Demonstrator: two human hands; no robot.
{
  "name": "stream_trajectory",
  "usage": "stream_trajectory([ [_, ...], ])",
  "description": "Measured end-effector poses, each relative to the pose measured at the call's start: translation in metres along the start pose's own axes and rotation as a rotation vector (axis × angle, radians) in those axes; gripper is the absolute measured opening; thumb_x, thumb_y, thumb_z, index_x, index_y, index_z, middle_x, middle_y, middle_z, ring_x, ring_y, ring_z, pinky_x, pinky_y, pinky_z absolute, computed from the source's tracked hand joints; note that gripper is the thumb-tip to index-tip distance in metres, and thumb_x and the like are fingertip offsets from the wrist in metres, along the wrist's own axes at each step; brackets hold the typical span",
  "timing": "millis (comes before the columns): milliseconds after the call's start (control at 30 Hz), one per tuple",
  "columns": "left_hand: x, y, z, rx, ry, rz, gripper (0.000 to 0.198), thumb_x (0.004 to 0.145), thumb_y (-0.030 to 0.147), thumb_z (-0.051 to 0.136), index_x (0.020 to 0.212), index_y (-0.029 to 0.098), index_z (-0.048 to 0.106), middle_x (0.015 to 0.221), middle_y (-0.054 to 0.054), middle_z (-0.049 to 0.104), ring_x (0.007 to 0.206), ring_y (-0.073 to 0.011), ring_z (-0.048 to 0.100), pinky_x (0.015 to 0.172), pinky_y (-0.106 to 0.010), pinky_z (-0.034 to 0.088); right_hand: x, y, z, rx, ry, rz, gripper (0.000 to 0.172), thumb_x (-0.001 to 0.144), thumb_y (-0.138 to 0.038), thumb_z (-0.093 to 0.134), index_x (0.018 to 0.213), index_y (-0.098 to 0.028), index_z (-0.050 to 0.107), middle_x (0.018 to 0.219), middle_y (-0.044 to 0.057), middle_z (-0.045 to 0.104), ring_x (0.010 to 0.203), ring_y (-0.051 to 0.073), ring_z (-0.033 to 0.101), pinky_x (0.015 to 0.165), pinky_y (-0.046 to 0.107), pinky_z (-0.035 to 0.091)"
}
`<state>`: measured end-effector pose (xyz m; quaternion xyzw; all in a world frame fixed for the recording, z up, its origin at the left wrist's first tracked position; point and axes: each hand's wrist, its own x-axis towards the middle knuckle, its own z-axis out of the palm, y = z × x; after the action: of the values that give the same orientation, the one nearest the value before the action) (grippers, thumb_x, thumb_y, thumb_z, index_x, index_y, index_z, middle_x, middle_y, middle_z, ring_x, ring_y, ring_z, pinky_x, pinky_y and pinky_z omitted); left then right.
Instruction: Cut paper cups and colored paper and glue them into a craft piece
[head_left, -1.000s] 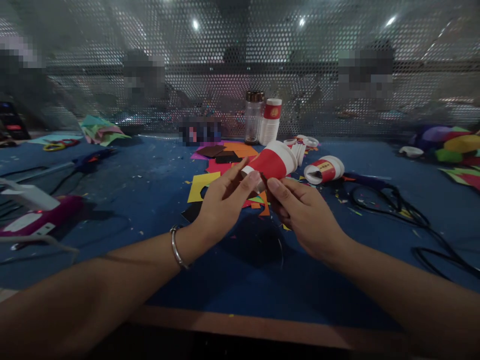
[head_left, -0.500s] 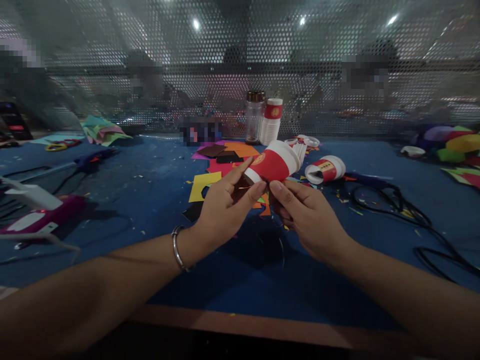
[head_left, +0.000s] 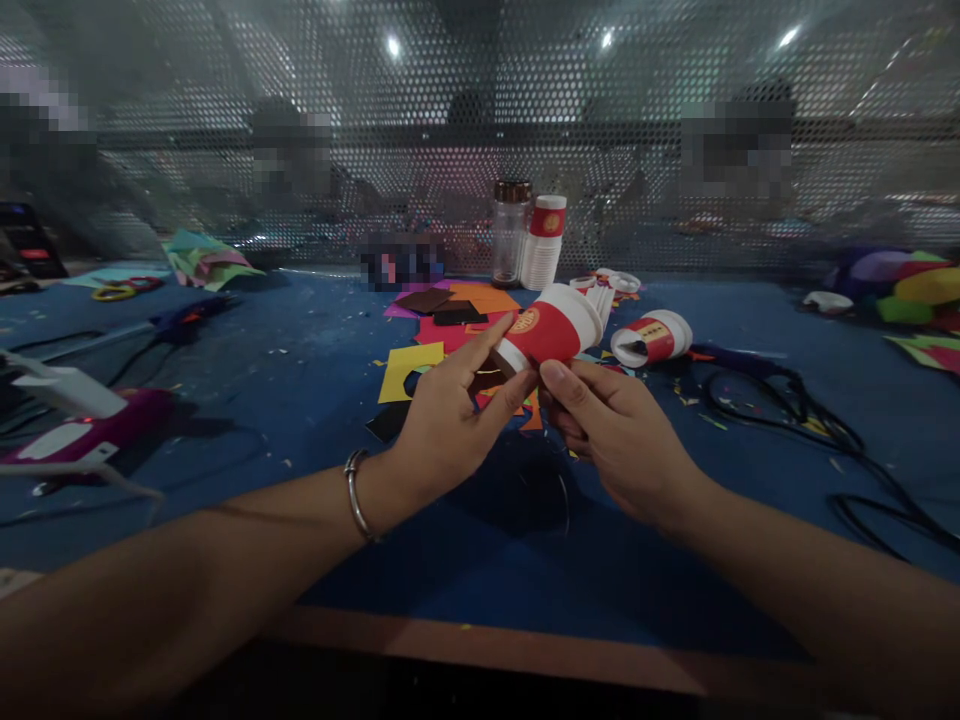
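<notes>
A red and white paper cup [head_left: 553, 328] is held tilted above the table, its rim toward the upper right. My left hand [head_left: 450, 415] grips it near the base, fingers behind and thumb below. My right hand [head_left: 611, 430] is closed against the cup's lower side, thumb pressed on bent fingers; whether something small lies in that pinch is hidden. Beneath and behind the cup lie coloured paper pieces, among them a yellow sheet [head_left: 397, 372] with a cut-out and an orange sheet [head_left: 486, 298]. Another paper cup [head_left: 652, 339] rests on its side to the right.
A stack of paper cups [head_left: 541, 255] stands beside a clear bottle [head_left: 511, 235] at the back. On the right, a black cable [head_left: 817, 425] curls over the blue table [head_left: 315, 570]. A purple power strip [head_left: 112, 440] and a glue gun [head_left: 191, 318] are on the left.
The cup has shifted very slightly, and the left thumb and index finger have slid a little to the right along its base. The right hand stays almost still.
</notes>
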<state>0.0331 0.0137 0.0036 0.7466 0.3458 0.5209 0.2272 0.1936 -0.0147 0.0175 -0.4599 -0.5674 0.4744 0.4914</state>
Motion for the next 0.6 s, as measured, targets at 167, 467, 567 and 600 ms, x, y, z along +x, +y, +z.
stream_trajectory([
  [167,-0.0008,-0.0013,0.0003,0.040,0.019,0.024,0.049,0.091,0.035,0.066,0.137,0.020,0.059,0.121,-0.009,0.074,0.097,-0.0210,0.072,0.086,-0.033,0.059,0.0003,0.0007,0.0000,0.002,-0.003,-0.002,0.048,0.084,-0.062,0.066,0.066,-0.019,0.051,0.055,-0.007,0.041,0.046,0.005,0.030,0.040,0.022,0.020],
  [467,0.0028,-0.0067,0.0066,-0.298,0.022,-0.110,0.056,0.087,0.037,0.070,0.138,0.018,0.056,0.126,-0.013,0.070,0.104,-0.0231,0.071,0.090,-0.037,0.060,0.0029,-0.0033,0.0016,0.067,0.002,0.020,0.048,0.082,-0.060,0.069,0.067,-0.019,0.051,0.054,-0.008,0.039,0.045,0.004,0.030,0.039,0.020,0.020],
  [567,0.0033,-0.0094,0.0073,-0.348,0.012,-0.133,0.057,0.086,0.040,0.072,0.136,0.018,0.057,0.120,-0.014,0.072,0.102,-0.0240,0.072,0.090,-0.039,0.059,0.0031,-0.0040,0.0021,0.096,0.003,0.034,0.048,0.080,-0.060,0.071,0.066,-0.019,0.051,0.053,-0.009,0.039,0.045,0.004,0.029,0.038,0.019,0.019],
  [600,0.0033,-0.0096,0.0068,-0.320,0.012,-0.133,0.056,0.086,0.040,0.072,0.135,0.018,0.058,0.119,-0.014,0.072,0.101,-0.0241,0.072,0.090,-0.039,0.059,0.0030,-0.0039,0.0023,0.104,0.002,0.042,0.048,0.080,-0.060,0.071,0.066,-0.018,0.051,0.053,-0.009,0.039,0.045,0.003,0.029,0.038,0.019,0.019],
])
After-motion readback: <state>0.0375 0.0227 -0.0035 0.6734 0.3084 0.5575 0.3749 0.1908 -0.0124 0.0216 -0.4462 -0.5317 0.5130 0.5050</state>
